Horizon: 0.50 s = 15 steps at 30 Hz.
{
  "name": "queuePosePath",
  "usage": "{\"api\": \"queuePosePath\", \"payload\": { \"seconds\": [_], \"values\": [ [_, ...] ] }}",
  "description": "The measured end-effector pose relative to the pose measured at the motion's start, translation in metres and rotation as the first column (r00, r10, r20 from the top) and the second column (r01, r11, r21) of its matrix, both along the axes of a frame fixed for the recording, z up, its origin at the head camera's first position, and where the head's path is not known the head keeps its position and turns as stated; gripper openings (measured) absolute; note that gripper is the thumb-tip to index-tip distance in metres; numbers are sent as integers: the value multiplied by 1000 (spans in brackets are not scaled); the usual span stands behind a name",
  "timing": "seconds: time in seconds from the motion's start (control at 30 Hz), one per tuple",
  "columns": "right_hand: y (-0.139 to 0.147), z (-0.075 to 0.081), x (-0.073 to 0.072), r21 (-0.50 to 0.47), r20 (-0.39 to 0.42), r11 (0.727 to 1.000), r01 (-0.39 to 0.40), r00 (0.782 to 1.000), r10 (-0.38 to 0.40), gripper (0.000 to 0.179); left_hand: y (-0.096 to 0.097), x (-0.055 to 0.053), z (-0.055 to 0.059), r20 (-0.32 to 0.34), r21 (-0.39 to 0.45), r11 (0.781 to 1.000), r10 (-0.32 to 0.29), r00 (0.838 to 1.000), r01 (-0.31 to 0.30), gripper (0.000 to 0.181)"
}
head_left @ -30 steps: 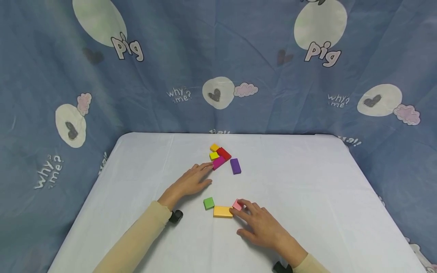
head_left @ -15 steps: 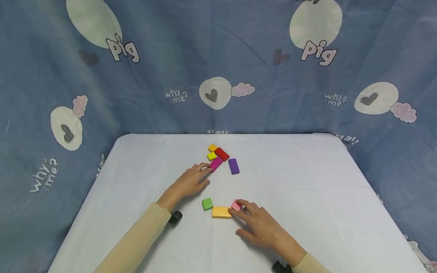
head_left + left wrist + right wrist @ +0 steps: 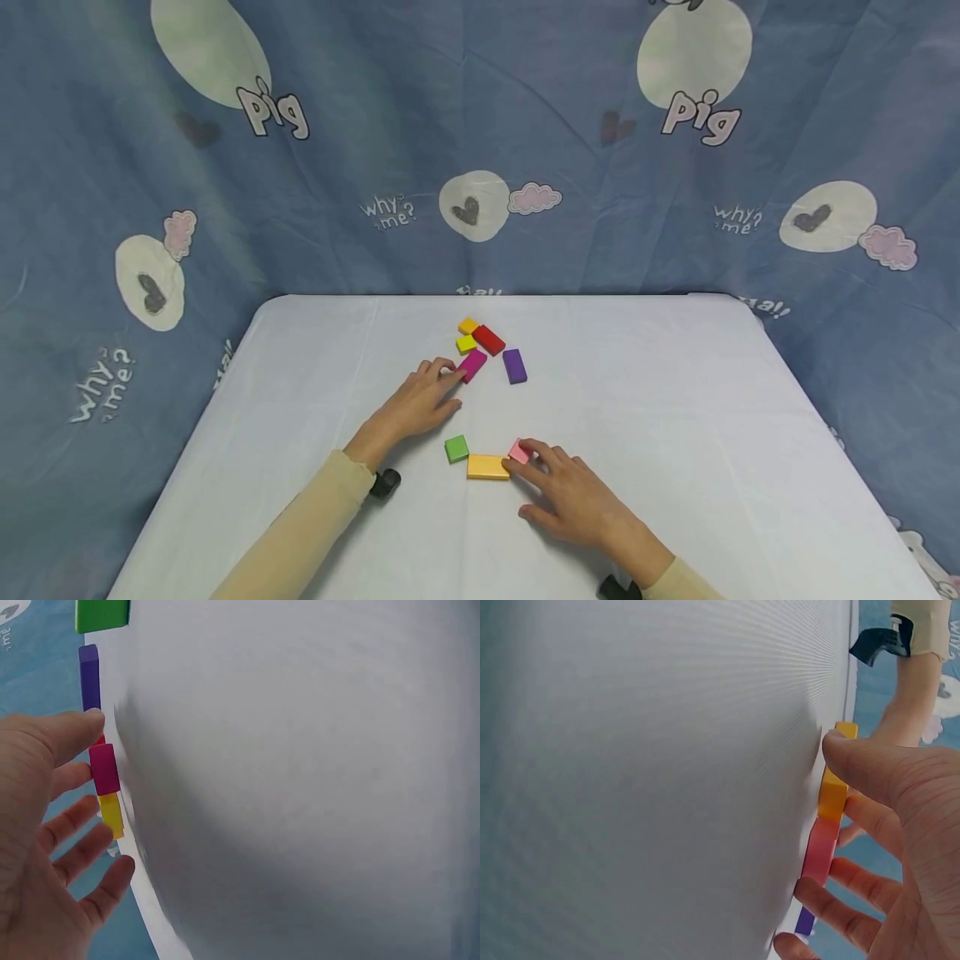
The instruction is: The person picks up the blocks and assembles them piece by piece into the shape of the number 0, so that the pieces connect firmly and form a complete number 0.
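Note:
My left hand (image 3: 422,398) reaches to the middle of the table, its index fingertip touching the near left end of a magenta block (image 3: 472,365). In the left wrist view the thumb stands apart from the spread fingers. Nearer me, my right hand (image 3: 576,498) hovers low with its fingers extended. Its fingertips touch a small pink block (image 3: 518,451) and the right end of a long orange-yellow block (image 3: 487,467). Against that long block's upper left corner lies a green block (image 3: 456,449). In the right wrist view the thumb is away from the pink block (image 3: 821,850).
Beyond the magenta block lie a red block (image 3: 489,340), a yellow block (image 3: 466,344) and a small orange block (image 3: 468,326). A purple block (image 3: 514,367) lies to their right. The white table (image 3: 660,400) ends at a blue printed curtain (image 3: 600,242).
The magenta block has slid a little toward me and left under my left fingers, opening a gap from the red and yellow blocks. My right hand stays in place.

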State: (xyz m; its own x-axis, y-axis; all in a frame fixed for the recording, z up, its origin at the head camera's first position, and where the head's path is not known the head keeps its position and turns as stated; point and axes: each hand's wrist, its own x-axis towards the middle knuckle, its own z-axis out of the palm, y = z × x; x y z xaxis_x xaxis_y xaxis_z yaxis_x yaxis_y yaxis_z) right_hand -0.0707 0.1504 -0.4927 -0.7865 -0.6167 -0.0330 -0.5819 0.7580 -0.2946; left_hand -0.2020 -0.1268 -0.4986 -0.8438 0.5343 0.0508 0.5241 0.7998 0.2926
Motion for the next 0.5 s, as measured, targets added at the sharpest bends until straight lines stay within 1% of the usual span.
{"api": "queuePosePath", "payload": {
  "seconds": [0.07, 0.17, 0.3, 0.4, 0.5],
  "values": [
    [0, 0, 0, 1, -5, 1000, 1, 1000, -1, 64, -1, 1, 0, 3, 4, 1000, 1, 1000, -1, 53],
    [0, 0, 0, 1, -9, 1000, 3, 1000, -3, 65, -1, 1, 1, 29, 2, 1000, -1, 1000, 1, 56],
    [0, 0, 0, -2, -9, 1000, 2, 1000, -2, 64, -1, 2, 2, 62, -22, 1000, -9, 998, 10, 56],
    [0, 0, 0, -7, -13, 1000, -4, 1000, 4, 64, -1, 3, 2, 47, -34, 999, -13, 999, 15, 52],
    [1, 0, 0, -13, -16, 1000, -8, 1000, 8, 63, 0, 2, 4, 18, -44, 999, -16, 1000, 17, 48]
  ]
}}
